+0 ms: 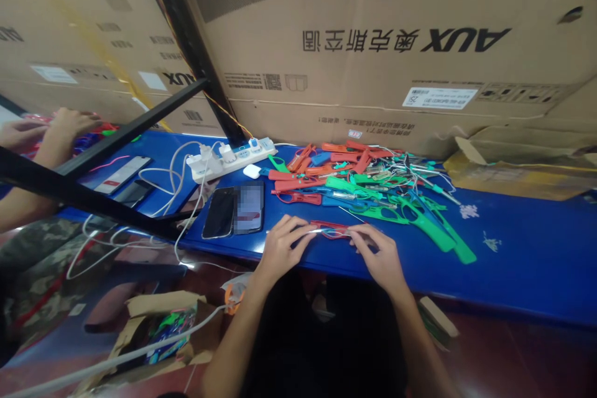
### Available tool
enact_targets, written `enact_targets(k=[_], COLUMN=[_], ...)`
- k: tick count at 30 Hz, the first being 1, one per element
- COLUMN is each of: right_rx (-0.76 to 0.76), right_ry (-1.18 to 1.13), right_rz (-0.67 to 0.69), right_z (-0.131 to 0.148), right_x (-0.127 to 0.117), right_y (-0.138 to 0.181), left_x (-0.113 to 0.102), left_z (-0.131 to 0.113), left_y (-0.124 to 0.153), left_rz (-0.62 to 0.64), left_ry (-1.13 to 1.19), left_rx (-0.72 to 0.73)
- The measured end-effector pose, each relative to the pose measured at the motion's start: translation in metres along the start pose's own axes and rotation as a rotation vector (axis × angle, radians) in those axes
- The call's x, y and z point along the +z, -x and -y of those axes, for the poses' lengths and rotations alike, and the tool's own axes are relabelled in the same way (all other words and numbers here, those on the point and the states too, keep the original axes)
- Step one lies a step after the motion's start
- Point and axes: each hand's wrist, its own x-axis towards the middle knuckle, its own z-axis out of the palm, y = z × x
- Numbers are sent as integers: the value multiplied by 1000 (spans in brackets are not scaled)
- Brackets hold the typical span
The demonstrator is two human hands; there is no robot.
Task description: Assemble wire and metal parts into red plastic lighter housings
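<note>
My left hand [285, 247] pinches a thin silvery lighter tube [316, 231] between thumb and fingertips, just above the front of the blue table. Facing it, my right hand [377, 256] is closed on the other end of the same wired lighter part [333, 232], where a thin pale wire shows. A red lighter casing half [329, 224] lies right behind and partly under my fingers; whether they touch it is hard to tell. Beyond it spreads a heap of red lighter casings [298, 183], green lighter casings [431, 227] and metal tubes with wires.
Two phones [219, 212] lie left of my hands, before a white power strip [233, 158] with cables. Cardboard boxes [354, 74] wall the back. A black metal frame [116, 130] separates a co-worker's hands [68, 130]. An open carton [135, 329] stands on the floor.
</note>
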Motion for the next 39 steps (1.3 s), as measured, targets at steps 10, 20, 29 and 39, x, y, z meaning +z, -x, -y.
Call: enact_targets(k=[10, 20, 29, 39], right_rx=[-71, -88, -96, -32], right_ry=[36, 32, -3, -6], right_rz=[28, 2, 44, 16], right_z=[7, 1, 3, -2], right_x=[0, 4, 2, 3], right_y=[-3, -1, -2, 0], left_x=[-3, 0, 15, 14], left_z=[-6, -19, -17, -19], left_y=[-3, -7, -13, -8], left_rz=[55, 246, 125, 81], left_ry=[69, -44, -78, -46], left_rx=[21, 35, 93, 17])
